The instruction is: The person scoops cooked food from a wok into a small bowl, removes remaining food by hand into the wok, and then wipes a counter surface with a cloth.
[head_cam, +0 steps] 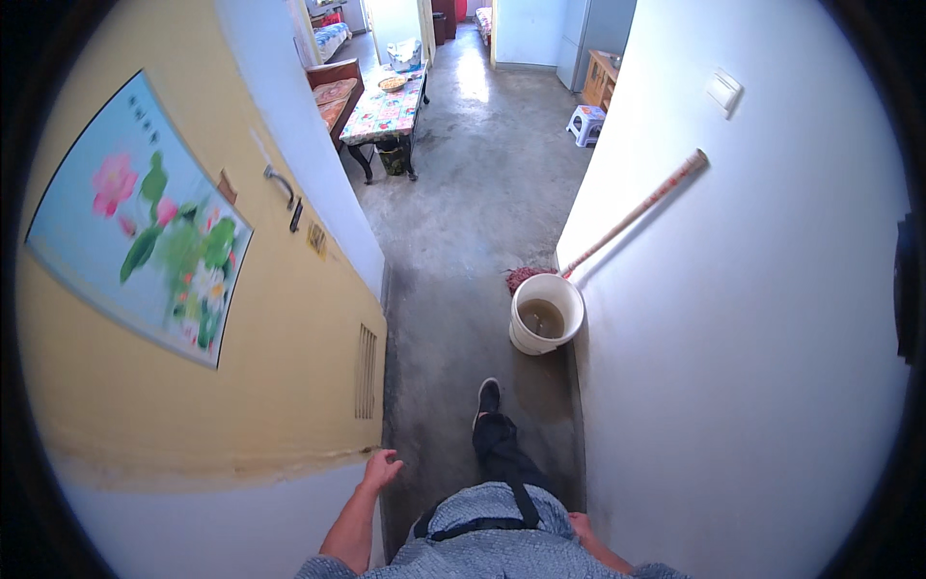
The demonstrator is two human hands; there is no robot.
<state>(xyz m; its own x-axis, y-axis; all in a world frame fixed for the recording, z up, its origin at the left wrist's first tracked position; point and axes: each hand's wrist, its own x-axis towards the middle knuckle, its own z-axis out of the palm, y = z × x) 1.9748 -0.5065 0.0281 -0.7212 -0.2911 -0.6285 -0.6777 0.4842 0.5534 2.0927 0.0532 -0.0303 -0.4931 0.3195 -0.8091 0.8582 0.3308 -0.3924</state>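
Observation:
My left hand (381, 470) hangs at my side near the lower edge of the yellow door (304, 405), thumb and fingers apart and nothing in them. Most of my right hand (576, 522) is hidden by my body, so its fingers cannot be made out. One dark shoe (489, 396) is forward on the grey concrete floor (441, 340). Ahead to the right, a white plastic bucket (526, 333) of murky water (541, 318) stands by the wall. Behind it a mop leans, its handle (636, 210) against the white wall and its reddish head (521, 276) on the floor.
A lotus poster (166, 246) and a metal handle (278, 181) are on the door at left. Farther on stand a table with a floral cover (383, 108), a wooden sofa (336, 94), a bin (393, 161) and a plastic stool (586, 124). The passage is narrow.

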